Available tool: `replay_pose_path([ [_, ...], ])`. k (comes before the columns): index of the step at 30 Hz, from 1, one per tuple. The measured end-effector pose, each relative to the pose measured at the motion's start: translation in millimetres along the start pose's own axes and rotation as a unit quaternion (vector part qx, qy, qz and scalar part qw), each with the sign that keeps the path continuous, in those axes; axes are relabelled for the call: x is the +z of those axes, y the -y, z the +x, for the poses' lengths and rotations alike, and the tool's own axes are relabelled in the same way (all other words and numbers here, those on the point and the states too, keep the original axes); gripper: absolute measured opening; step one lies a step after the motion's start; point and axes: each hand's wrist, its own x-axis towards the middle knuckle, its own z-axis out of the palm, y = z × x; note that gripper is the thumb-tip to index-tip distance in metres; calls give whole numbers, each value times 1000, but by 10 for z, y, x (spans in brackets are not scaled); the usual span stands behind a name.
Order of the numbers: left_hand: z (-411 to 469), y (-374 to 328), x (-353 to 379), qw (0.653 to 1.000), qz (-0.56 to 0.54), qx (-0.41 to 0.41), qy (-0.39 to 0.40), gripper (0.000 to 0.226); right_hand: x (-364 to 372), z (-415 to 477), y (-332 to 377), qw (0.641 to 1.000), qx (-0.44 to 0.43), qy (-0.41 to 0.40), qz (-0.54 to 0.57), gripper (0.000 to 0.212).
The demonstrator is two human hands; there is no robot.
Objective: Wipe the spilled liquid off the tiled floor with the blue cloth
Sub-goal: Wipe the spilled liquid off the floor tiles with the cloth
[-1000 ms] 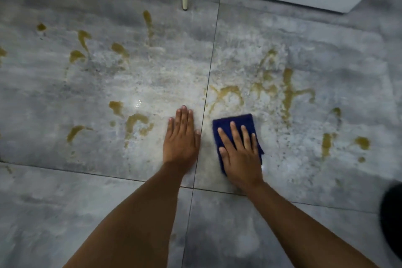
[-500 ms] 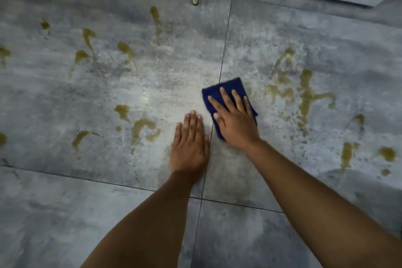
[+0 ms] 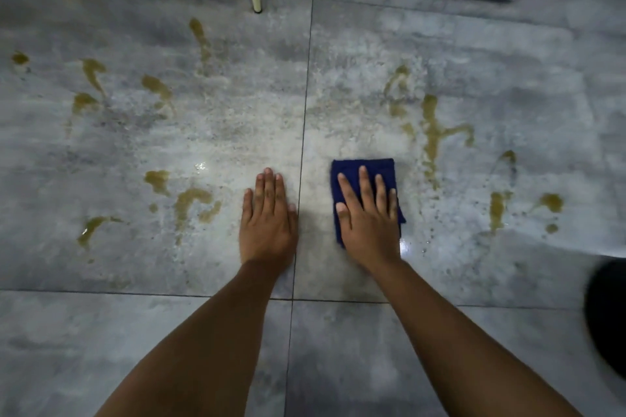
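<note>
Dim, soft-focus scene; the tiled floor (image 3: 210, 145) glares brightest around the blue cloth (image 3: 364, 173). Beyond it corners darken, lines bow, and a dark shape (image 3: 606, 315) blurs.

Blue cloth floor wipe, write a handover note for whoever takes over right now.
Right hand: flat, pressing the folded dark blue cloth onto the grey tiled floor.
Left hand: flat on the floor, holding nothing, just left of the grout line.
Done: the patch around both hands looks wiped, pale and smeared.
Left: yellow-brown spilled liquid right of the cloth, and more splotches to the left.
</note>
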Motion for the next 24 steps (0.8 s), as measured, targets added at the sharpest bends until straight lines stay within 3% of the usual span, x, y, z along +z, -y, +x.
replay_pose_path([
  [3, -8, -34, -42, 1000, 8, -5, 14, 58, -69, 68, -389, 998, 67, -5, -4, 52],
  [8, -125, -680, 16, 990, -26, 131, 48, 57, -4, -986, -639, 968, 242, -52, 30, 53],
  [11, -157, -993, 166, 988, -21, 141, 56, 57, 99, -1363, -369, 975, 221, -22, 22, 55],
  [15, -133, -1010, 233, 990, -3, 134, 34, 58, 6, -1086, -666, 989, 145, -18, -2, 53],
  [17, -141, -1033, 226, 989, -8, 137, 47, 58, -79, -884, -1019, 983, 186, -7, -1, 52],
  [20, -152, -1062, 200, 989, -10, 137, 55, 58, -104, -1051, -1392, 944, 327, -29, 35, 53],
  [22, -152, -1058, 204, 990, -11, 132, 54, 58, -54, -1401, -1266, 920, 385, -63, 38, 52],
  [24, -162, -1069, 218, 990, -8, 131, 54, 58, 51, -1693, -903, 922, 381, -55, 43, 54],
])
